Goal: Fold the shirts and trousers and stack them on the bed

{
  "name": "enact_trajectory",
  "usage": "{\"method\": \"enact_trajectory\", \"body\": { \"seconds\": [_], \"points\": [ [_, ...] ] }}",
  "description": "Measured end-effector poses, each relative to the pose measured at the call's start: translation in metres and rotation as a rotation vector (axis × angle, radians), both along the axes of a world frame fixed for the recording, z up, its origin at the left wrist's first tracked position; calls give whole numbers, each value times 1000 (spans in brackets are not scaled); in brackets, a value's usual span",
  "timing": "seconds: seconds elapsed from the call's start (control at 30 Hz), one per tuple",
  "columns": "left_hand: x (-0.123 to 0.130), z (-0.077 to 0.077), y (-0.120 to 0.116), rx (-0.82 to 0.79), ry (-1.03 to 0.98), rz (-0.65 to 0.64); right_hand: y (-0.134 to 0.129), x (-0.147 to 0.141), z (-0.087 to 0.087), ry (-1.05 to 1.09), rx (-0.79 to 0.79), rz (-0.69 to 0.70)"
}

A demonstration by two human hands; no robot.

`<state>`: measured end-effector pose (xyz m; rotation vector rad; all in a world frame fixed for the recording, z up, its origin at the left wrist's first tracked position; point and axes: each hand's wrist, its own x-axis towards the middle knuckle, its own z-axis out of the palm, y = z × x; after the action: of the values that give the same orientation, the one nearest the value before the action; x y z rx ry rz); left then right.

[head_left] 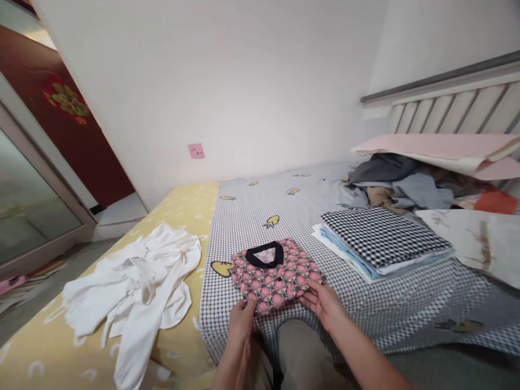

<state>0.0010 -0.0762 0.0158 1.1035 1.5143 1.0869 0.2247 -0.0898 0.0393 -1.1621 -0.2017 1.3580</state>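
A folded shirt (266, 292) with a pink floral print and a black collar lies on the bed in front of me, collar facing away. My left hand (242, 317) pinches its near left corner, thumb on top. At the near right edge, my right hand (320, 303) grips the cloth with its thumb above and fingers beneath. To the right sits a stack of folded clothes (382, 238), a black-and-white checked piece on top of light blue and white ones. A crumpled white garment (142, 281) lies loosely on the left.
The bed has a checked sheet (255, 211) and a yellow patterned strip (182, 203). A jumbled pile of clothes (418, 187) lies at the far right under pink sheets (439, 146). A white wall (244, 81) stands behind the bed; a red door (60, 119) is at left.
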Motion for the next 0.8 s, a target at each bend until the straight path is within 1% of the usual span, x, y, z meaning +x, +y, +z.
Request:
{"method": "enact_trajectory", "body": {
  "seconds": [0.07,0.1,0.17,0.2,0.27,0.3,0.33,0.4,0.47,0.5,0.57,0.63,0.67,0.7,0.77,0.8],
  "points": [
    [-17,0,-10,-16,26,7,-24,-7,-3,-18,26,77],
    [-27,-3,-18,-26,41,-1,-38,-7,-7,-26,22,125],
    [-44,-13,-40,-60,79,-59,-65,1,-18,-71,-33,196],
    [-52,-20,-52,-84,99,-97,-76,8,-24,-121,-74,209],
    [-65,-33,-72,-133,142,-141,-90,28,-37,-267,-133,162],
    [-70,-37,-80,-126,170,-120,-92,39,-42,-346,-143,119],
    [-73,-39,-85,-92,202,-69,-91,50,-46,-424,-137,73],
    [-76,-38,-85,34,262,88,-81,68,-48,-579,-70,13],
    [-77,-32,-74,154,285,255,-62,80,-45,-774,65,-10],
    [-77,-28,-66,179,280,315,-50,84,-41,-896,142,-14],
    [-75,-23,-48,177,259,375,-22,86,-33,-1163,282,-17],
    [-73,-21,-31,149,237,380,9,84,-27,-1405,384,0],
    [-72,-21,-25,134,219,376,24,81,-26,-1500,399,29],
    [-70,-22,-20,119,196,368,37,78,-27,-1588,364,69],
    [-68,-24,-15,93,135,341,56,72,-32,-1746,226,135],
    [-66,-24,-14,83,99,321,61,69,-35,-1812,150,149]
  ]
}}
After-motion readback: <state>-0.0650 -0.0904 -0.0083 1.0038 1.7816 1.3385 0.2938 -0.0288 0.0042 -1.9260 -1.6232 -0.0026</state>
